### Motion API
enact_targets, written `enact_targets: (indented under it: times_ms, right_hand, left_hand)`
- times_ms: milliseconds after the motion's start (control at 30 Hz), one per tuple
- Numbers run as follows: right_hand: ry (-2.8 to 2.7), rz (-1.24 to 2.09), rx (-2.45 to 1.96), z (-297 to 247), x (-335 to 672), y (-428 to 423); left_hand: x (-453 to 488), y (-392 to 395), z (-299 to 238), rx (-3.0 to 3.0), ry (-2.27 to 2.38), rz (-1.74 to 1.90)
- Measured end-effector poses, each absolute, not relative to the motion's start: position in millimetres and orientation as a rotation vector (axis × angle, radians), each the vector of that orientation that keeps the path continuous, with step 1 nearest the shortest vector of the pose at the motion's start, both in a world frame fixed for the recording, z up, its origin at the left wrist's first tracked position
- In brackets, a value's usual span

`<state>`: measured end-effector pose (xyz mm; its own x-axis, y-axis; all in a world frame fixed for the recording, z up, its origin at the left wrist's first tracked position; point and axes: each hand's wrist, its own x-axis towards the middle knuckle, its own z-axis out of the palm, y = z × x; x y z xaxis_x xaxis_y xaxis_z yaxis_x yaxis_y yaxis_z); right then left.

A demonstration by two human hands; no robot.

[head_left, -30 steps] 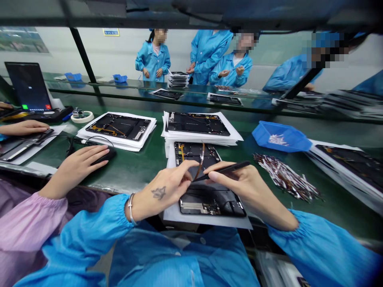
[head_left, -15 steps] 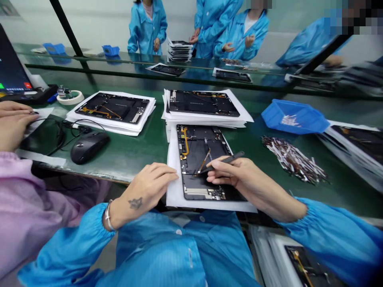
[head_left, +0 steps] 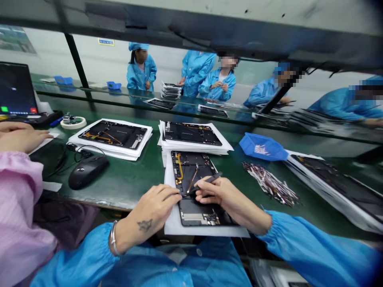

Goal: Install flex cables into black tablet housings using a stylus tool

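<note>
Green worktop [head_left: 134,177] is carrying a white sheet [head_left: 171,224], on which a black device panel [head_left: 191,207] is lying between both hands. The left hand [head_left: 154,209], loosely extended, is resting its fingertips at the panel's left edge. The right hand [head_left: 217,195] is pinching a black tweezer-like tool [head_left: 208,181] in its grip; a thin brown strip [head_left: 192,181] is lying left of those fingers, its lower end near the tool's tip.

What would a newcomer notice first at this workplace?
Probably the bright blue open-topped plastic tray right of centre, with small pale pieces inside and a heap of thin brown and white strips in front. Next, the flat black rectangular device in the middle: the right hand holds a slim dark tool over it, the left hand is at its left edge.
</note>
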<state>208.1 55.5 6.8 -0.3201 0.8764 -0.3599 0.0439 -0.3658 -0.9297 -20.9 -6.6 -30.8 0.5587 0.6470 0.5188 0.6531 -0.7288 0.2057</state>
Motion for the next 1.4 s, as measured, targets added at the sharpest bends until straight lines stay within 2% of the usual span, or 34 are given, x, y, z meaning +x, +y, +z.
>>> enact_targets:
  times_ms: [467,967,1400]
  right_hand:
    - [-1.389,1.604,-1.323,11.8,206.2,58.7]
    - [-1.337,1.716,-1.300,7.3,205.0,66.7]
    - [-1.272,1.677,-1.349,13.9,205.9,61.0]
  left_hand:
    - [-22.1,5.8,-30.7,-2.652,-1.085,-0.823]
    - [-19.9,9.4,-27.8,-2.625,-1.041,-0.762]
    - [-21.4,5.9,-20.6,-2.734,-1.074,-0.619]
